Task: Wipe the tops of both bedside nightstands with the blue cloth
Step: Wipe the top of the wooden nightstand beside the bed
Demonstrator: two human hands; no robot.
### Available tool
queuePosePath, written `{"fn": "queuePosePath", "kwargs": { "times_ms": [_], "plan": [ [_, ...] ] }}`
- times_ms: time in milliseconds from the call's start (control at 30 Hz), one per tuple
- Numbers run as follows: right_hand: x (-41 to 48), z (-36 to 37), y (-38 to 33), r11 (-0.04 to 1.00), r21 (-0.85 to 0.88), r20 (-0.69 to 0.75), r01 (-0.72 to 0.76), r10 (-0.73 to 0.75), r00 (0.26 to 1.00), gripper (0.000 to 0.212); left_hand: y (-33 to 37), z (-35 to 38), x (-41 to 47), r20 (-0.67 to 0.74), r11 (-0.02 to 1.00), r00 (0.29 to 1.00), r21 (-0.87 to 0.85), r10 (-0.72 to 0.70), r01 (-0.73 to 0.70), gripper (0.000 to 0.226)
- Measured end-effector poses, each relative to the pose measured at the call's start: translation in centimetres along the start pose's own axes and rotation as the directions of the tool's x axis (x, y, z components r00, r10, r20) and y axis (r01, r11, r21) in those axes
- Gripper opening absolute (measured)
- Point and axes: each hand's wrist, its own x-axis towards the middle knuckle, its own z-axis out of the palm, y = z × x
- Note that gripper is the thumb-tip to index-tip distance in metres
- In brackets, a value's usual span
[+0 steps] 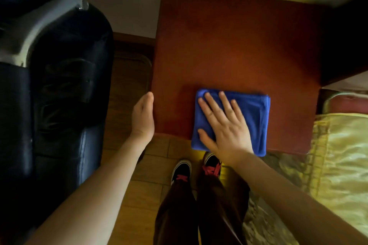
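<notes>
The folded blue microfibre cloth point(253, 117) lay flat on the reddish-brown wooden top of the square nightstand point(239, 45), at its near edge and a little right of centre. The cloth's near hem hung slightly past that edge, above the black shoes with red laces point(212, 167).

The right hand point(225, 125) pressed down on the cloth's left half, palm flat and all fingers point(211, 105) spread, gripping nothing. That splayed, flattened hold looked chosen to spread pressure across the fabric, so it would drag with the hand instead of bunching.

The left hand point(143, 115) stood on edge just beside the nightstand's left side, fingers straight and together, holding nothing. Whether it touched the wood could not be told. It seemed placed there to steady the body or the furniture during the stroke.

The cloth was a rectangle folded into 1 thick pad, which probably kept it firm under the palm. Its sides were close in length. The long axis appeared to run roughly left to right, parallel with the nightstand's near edge, though the overhang made this hard to judge. The fingers pointed away from the person and slightly left, towards the wall.

Most of the top was bare beyond the cloth, so the wiping of this nightstand seemed early. A dark blue leather armchair point(59, 85) stood left, and a bed with a gold satin cover point(342, 155) right.
</notes>
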Motion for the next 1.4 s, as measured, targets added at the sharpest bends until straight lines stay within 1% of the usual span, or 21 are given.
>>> {"fn": "queuePosePath", "kwargs": {
  "times_ms": [33,100,167,200,233,300,333,400,467,533,600,667,767,833,900,1000,1100,1167,1233,1333,1400],
  "plan": [
    [-0.8,0.1,0.0,1.0,-0.002,0.006,0.002,-0.002,1.0,0.072,0.1,0.0,0.0,0.003,1.0,1.0,0.007,0.002,-0.002,0.041],
    [-0.2,-0.2,0.9,0.998,0.02,0.009,0.051,-0.052,0.999,0.07,0.5,-0.1,-0.1,-0.004,1.0,1.0,-0.002,-0.011,0.011,0.04],
    [2.5,-0.9,2.5,0.994,0.032,0.002,0.108,-0.108,0.994,0.067,0.3,0.1,0.0,-0.001,0.999,1.0,-0.025,-0.026,0.026,0.036],
    [4.5,-1.4,3.5,0.993,0.039,-0.015,0.108,-0.108,0.994,0.066,0.0,0.2,0.0,-0.005,0.999,0.999,-0.04,-0.035,0.035,0.033],
    [6.8,-1.9,4.7,0.995,0.045,-0.048,0.088,-0.086,0.995,0.065,-0.4,0.2,0.1,-0.027,0.998,0.999,-0.047,-0.036,0.035,0.036],
    [12.0,-3.2,7.0,0.999,0.043,-0.115,0.012,-0.007,0.993,0.063,-0.8,0.2,0.3,-0.082,0.999,0.997,-0.03,-0.015,0.013,0.053],
    [14.3,-3.9,8.1,0.999,0.035,-0.126,-0.028,0.032,0.991,0.063,-0.8,0.2,0.5,-0.083,1.0,0.996,-0.022,-0.019,0.018,0.057],
    [18.2,-5.2,9.9,0.995,0.029,-0.124,-0.096,0.099,0.987,0.065,-0.7,0.2,0.5,-0.07,0.999,0.997,-0.018,-0.029,0.028,0.06],
    [20.2,-5.8,11.1,0.99,0.013,-0.117,-0.14,0.14,0.983,0.065,-0.5,0.2,0.3,-0.085,1.0,0.996,-0.011,-0.023,0.022,0.057],
    [20.4,-5.8,11.4,0.991,0.002,-0.118,-0.135,0.135,0.984,0.065,-0.3,0.3,0.2,-0.104,0.999,0.994,-0.018,-0.029,0.027,0.056],
    [18.6,-5.4,10.7,0.99,0.015,-0.13,-0.141,0.142,0.981,0.065,-0.2,0.4,0.1,-0.103,0.999,0.994,-0.02,-0.048,0.046,0.058],
    [14.3,-4.4,9.3,0.992,0.034,-0.128,-0.125,0.128,0.983,0.065,0.1,0.3,0.0,-0.093,0.998,0.994,-0.016,-0.063,0.062,0.06],
    [4.5,-2.4,7.0,0.999,0.028,-0.074,-0.018,0.02,0.997,0.068,0.6,0.1,-0.5,-0.05,0.997,0.996,-0.034,-0.078,0.076,0.061],
    [-0.6,-1.2,6.3,1.0,0.021,-0.049,0.011,-0.01,0.999,0.069,0.9,0.1,-0.6,-0.003,0.995,0.996,-0.052,-0.089,0.089,0.056],
    [-2.4,-0.7,6.3,1.0,0.012,-0.03,0.015,-0.015,0.999,0.068,1.1,0.1,-0.7,0.022,0.993,0.995,-0.061,-0.096,0.097,0.049],
    [-0.4,-1.2,7.3,0.998,0.033,-0.051,0.047,-0.045,0.998,0.067,0.7,0.1,-0.5,0.013,0.995,0.997,-0.06,-0.081,0.081,0.05],
    [3.9,-2.2,9.5,0.996,0.074,-0.12,0.051,-0.042,0.992,0.066,0.0,0.1,-0.2,-0.043,0.999,0.998,-0.014,-0.052,0.051,0.055],
    [7.9,-3.3,11.6,0.996,0.094,-0.17,-0.001,0.017,0.985,0.065,-0.4,0.1,0.0,-0.066,0.999,0.998,0.032,-0.024,0.026,0.057],
    [12.4,-4.7,13.9,0.994,0.082,-0.19,-0.069,0.083,0.978,0.064,-0.8,0.2,0.3,-0.082,0.999,0.997,0.04,-0.013,0.017,0.056],
    [17.1,-6.5,17.3,0.986,0.081,-0.167,-0.144,0.155,0.974,0.065,-1.3,0.2,0.7,-0.086,1.0,0.996,0.016,-0.01,0.012,0.053],
    [17.7,-6.7,18.1,0.984,0.086,-0.157,-0.153,0.165,0.974,0.065,-1.5,0.1,0.7,-0.081,1.0,0.997,0.002,-0.008,0.009,0.052]
  ]
}}
